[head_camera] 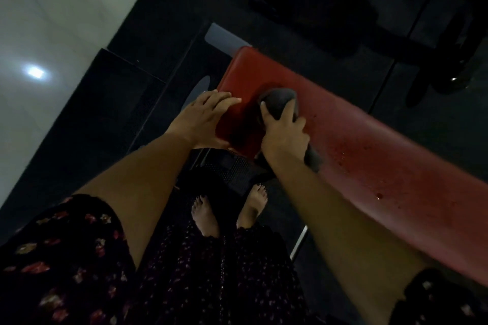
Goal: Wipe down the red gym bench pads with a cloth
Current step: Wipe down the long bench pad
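Right grip (pixel 284 137) clenches cloth (pixel 280 103) at pad (pixel 369 155) end; left grip (pixel 202 116) spread flat on pad corner. Pad length runs back under right arm.

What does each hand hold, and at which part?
The right hand grips the dark grey bunched cloth round its middle. The left hand holds nothing; it rests flat on the red padded bench end.

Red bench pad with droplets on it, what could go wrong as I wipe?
Droplets lie along the red pad beyond the dark cloth the right hand grips; a bunched cloth may smear or miss them. Liquid pushed off the edge could reach the floor by the bare feet, a slip risk.
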A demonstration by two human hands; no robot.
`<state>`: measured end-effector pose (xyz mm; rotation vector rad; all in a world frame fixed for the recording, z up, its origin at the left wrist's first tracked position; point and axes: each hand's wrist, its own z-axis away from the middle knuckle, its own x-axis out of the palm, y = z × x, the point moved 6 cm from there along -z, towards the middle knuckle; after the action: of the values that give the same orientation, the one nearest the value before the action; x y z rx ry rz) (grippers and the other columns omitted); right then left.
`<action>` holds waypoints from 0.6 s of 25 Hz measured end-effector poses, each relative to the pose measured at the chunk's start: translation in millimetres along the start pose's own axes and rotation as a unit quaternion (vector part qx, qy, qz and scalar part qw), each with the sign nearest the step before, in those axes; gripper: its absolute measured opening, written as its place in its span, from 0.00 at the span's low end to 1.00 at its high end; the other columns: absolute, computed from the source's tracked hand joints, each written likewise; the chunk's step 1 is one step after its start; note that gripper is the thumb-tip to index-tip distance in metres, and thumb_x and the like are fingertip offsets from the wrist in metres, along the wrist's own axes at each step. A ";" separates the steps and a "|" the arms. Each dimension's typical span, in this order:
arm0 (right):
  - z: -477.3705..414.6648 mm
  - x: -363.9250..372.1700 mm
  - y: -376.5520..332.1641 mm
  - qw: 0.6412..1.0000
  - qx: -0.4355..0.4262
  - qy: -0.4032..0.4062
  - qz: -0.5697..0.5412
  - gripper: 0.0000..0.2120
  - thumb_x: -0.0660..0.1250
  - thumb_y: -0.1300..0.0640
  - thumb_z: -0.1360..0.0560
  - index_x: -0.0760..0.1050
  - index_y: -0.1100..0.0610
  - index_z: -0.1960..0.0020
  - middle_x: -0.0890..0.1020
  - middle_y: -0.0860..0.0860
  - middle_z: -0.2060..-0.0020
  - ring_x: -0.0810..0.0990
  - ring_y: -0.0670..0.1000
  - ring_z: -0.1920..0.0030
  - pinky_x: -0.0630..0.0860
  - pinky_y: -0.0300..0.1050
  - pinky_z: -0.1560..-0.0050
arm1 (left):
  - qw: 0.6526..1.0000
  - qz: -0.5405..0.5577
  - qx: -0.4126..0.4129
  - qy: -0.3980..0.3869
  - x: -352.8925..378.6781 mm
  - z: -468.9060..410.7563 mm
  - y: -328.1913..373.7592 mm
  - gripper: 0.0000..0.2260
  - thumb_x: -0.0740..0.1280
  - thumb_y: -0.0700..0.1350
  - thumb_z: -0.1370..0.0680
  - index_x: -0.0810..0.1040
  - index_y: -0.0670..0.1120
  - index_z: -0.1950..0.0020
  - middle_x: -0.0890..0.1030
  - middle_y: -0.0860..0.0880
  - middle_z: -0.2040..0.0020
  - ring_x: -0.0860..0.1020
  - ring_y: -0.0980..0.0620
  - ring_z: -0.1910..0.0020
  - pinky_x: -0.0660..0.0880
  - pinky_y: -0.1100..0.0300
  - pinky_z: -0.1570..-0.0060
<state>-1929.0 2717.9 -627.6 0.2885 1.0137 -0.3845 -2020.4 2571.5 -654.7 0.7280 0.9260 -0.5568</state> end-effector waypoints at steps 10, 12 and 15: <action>77.1 39.3 34.6 0.981 -0.155 0.063 0.101 0.31 0.73 0.54 0.30 0.70 0.40 0.30 0.68 0.65 0.30 0.76 0.67 0.51 0.76 0.57 0.65 | 0.982 -0.146 0.092 -0.075 -3.9 -19.5 29.3 0.55 0.76 0.62 0.35 0.46 0.48 0.20 0.46 0.48 0.20 0.45 0.44 0.21 0.50 0.47 0.25; 47.2 22.7 45.7 0.989 -0.110 0.042 0.093 0.30 0.64 0.53 0.23 0.58 0.37 0.25 0.55 0.63 0.24 0.71 0.66 0.44 0.75 0.59 0.55 | 0.983 -0.149 0.081 -0.074 -4.4 -19.4 31.0 0.55 0.77 0.61 0.36 0.48 0.48 0.20 0.47 0.49 0.20 0.46 0.45 0.21 0.52 0.48 0.25; -6.8 -10.0 53.8 0.992 -0.087 0.041 0.086 0.26 0.54 0.53 0.18 0.53 0.35 0.24 0.49 0.61 0.23 0.66 0.65 0.39 0.74 0.60 0.49 | 0.978 -0.176 0.071 -0.084 -0.6 -19.0 28.9 0.55 0.75 0.63 0.35 0.44 0.49 0.20 0.42 0.49 0.20 0.43 0.45 0.21 0.51 0.49 0.25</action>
<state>-1915.2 2770.7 -619.3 0.2343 1.0864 -0.1272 -2010.0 2604.4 -652.6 0.6368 0.8668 -0.9910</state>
